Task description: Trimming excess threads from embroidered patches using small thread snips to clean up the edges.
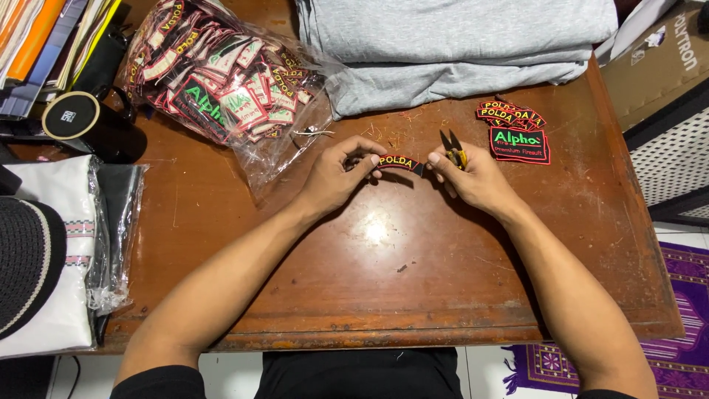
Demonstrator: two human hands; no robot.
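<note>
A curved black embroidered patch with red-and-yellow edging (399,162) spans between both hands above the brown wooden table (384,251). The left hand (336,177) pinches its left end; the right hand (473,177) pinches its right end, also gripping small yellow-handled snips (452,150).

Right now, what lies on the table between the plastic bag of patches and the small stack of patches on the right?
In the head view, both hands, left hand and right hand, hold a curved patch between the bag and the stack; the right also holds small snips.

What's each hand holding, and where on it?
Left hand and right hand pinch opposite ends of a curved patch; right also holds small snips by the handle.
</note>
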